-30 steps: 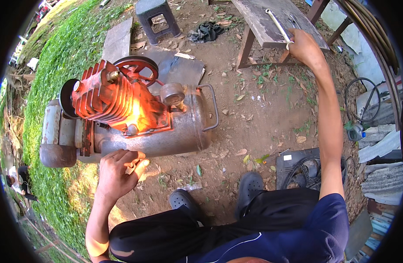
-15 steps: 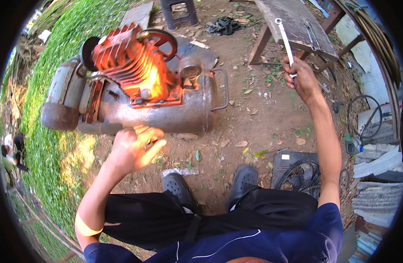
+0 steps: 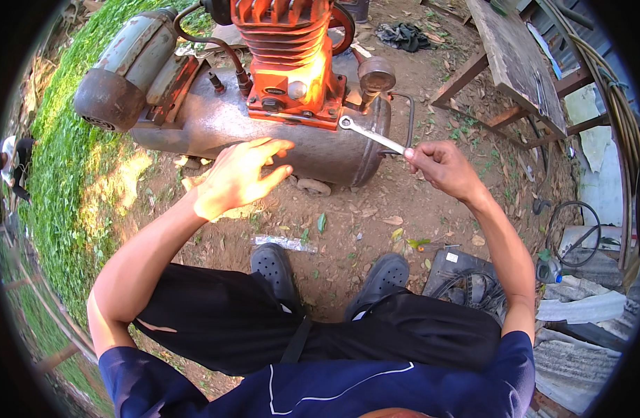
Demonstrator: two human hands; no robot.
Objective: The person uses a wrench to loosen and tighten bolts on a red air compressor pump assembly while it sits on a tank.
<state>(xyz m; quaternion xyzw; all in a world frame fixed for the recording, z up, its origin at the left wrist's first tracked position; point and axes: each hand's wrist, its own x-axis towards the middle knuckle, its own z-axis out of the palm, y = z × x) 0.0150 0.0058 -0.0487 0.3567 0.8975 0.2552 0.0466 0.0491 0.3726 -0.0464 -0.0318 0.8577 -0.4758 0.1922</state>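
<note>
A combination wrench (image 3: 373, 134) is gripped near one end by my right hand (image 3: 444, 169). Its ring end lies by the front right corner of the orange base of an air compressor pump (image 3: 292, 70); whether it touches a bolt I cannot tell. My left hand (image 3: 244, 175) hovers at the front of the grey tank (image 3: 201, 124), empty, with fingers stretched and apart. A round gauge (image 3: 376, 74) stands right of the pump, above the wrench. At the tank's left sits a grey electric motor (image 3: 128, 70).
A wooden bench (image 3: 515, 59) stands at the far right, with a slim metal tool on top. Black cable (image 3: 466, 289) lies on a dark board by my right knee. Corrugated sheets (image 3: 577, 362) are along the right edge. A dark cloth (image 3: 403, 36) lies behind the compressor.
My right hand has brought the wrench down and left from beside the bench to the pump base. My left hand has risen slightly and its fingers have spread. The view has shifted.
</note>
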